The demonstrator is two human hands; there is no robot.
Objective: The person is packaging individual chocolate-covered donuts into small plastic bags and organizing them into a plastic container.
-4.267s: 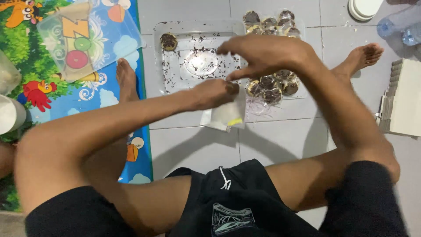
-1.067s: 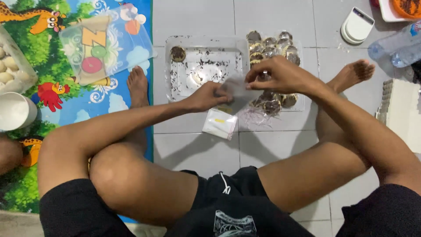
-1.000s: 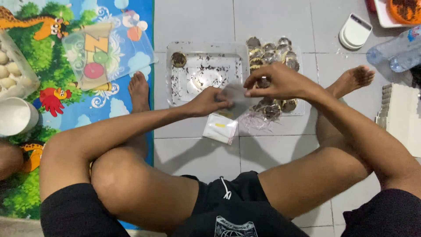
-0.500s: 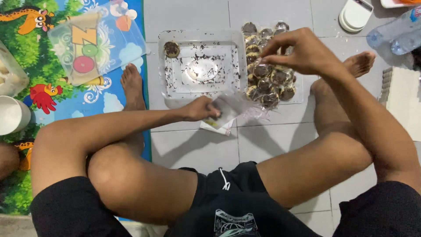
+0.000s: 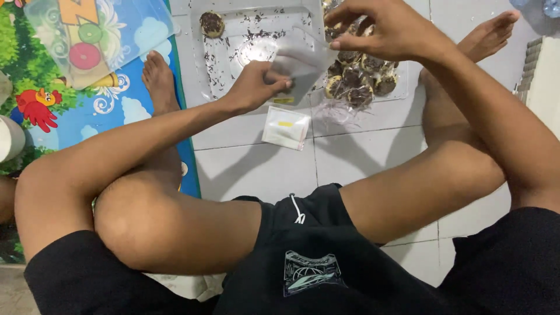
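I sit cross-legged on a white tiled floor. My left hand [image 5: 252, 86] pinches the lower end of a small clear plastic bag [image 5: 298, 61], and my right hand [image 5: 382, 30] pinches its upper edge, so the bag hangs between them above the floor. Under the bag a clear plastic tray [image 5: 201, 64] is strewn with chocolate sprinkles and has one round chocolate-topped treat [image 5: 212, 23] in its far left corner. A pile of several similar treats [image 5: 357, 87] lies on plastic just right of the tray, below my right hand.
A small stack of flat plastic bags [image 5: 286, 127] lies on the tile near my knees. A clear lid [image 5: 93, 35] rests on a colourful play mat [image 5: 35, 111] at the left. My bare feet [image 5: 157, 79] flank the tray. A white object [image 5: 545, 81] stands at the right edge.
One second ago both hands were low by the treat pile. Since then my left hand has lifted one bag off the stack and my right hand has taken its top edge.
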